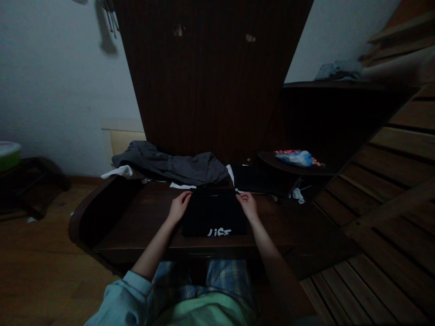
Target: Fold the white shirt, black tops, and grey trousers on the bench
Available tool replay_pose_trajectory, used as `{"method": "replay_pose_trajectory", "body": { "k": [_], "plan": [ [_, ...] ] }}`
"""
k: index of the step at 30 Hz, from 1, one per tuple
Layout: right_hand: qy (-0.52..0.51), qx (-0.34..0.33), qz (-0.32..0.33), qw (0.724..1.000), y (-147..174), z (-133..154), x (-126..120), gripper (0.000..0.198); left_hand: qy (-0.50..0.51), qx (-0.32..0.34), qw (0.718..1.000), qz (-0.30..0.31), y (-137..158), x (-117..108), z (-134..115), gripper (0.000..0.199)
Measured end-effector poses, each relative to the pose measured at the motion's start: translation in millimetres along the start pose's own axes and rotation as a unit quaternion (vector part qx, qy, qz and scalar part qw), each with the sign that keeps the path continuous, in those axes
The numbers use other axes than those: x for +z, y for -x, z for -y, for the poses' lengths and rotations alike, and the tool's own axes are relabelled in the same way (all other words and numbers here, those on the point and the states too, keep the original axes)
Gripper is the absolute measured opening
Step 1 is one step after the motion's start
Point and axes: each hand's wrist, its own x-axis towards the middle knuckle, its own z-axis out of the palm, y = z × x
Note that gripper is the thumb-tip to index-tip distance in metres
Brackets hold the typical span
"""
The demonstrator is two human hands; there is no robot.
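Note:
A folded black T-shirt (213, 213) with white lettering at its near edge lies flat on the dark wooden bench in front of me. My left hand (180, 206) is closed in a pinch at its far left corner. At the far right corner, my right hand (247, 204) pinches the cloth between thumb and fingers. Behind the shirt is a crumpled dark grey garment (176, 167). A dark folded cloth (254, 179) with a white edge lies just beyond my right hand.
The bench (125, 226) has a curved raised left end. A tall dark panel (210, 81) stands behind it. At right, a blue-white plastic bag (295, 158) sits on a small shelf, beside wooden slats (380, 194). A green tub (8, 156) rests on a stool at far left.

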Motion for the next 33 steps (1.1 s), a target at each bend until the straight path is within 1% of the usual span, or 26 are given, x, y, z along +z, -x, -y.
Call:
{"method": "replay_pose_trajectory", "body": {
  "k": [4, 6, 8, 10, 14, 16, 19, 21, 24, 29, 33],
  "plan": [
    [-0.024, -0.019, 0.058, 0.998, 1, 1, 1, 0.018, -0.019, 0.013, 0.999, 0.038, -1, 2, 2, 0.027],
    [-0.018, -0.026, 0.088, 0.996, 2, 4, 0, 0.015, -0.029, 0.023, 0.998, 0.042, -2, 2, 4, 0.029],
    [-0.008, -0.025, 0.105, 0.994, 3, 8, -1, 0.017, -0.033, 0.036, 0.998, 0.034, -2, 3, 6, 0.029],
    [-0.003, -0.031, 0.103, 0.994, 4, 12, -3, 0.021, -0.03, 0.052, 0.998, 0.018, -3, 3, 9, 0.029],
    [0.002, -0.077, 0.077, 0.994, 4, 14, -4, 0.025, -0.022, 0.068, 0.997, -0.005, -4, 6, 14, 0.036],
    [0.025, -0.072, 0.077, 0.994, 4, 12, -3, 0.026, -0.03, 0.057, 0.998, 0.003, -5, 8, 18, 0.038],
    [0.079, -0.051, 0.084, 0.992, 4, 10, -2, 0.025, -0.053, 0.033, 0.997, 0.039, -7, 11, 23, 0.035],
    [0.101, -0.052, 0.085, 0.99, 4, 9, -1, 0.023, -0.063, 0.026, 0.996, 0.05, -8, 12, 25, 0.035],
    [0.107, -0.073, 0.083, 0.988, 4, 9, 1, 0.022, -0.063, 0.03, 0.996, 0.053, -8, 12, 24, 0.037],
    [0.11, -0.106, 0.077, 0.985, 4, 8, 1, 0.029, -0.05, 0.043, 0.997, 0.048, -6, 11, 21, 0.044],
    [0.141, -0.132, 0.069, 0.979, 4, 7, 2, 0.034, -0.066, 0.055, 0.995, 0.048, -7, 13, 21, 0.047]
  ]
}}
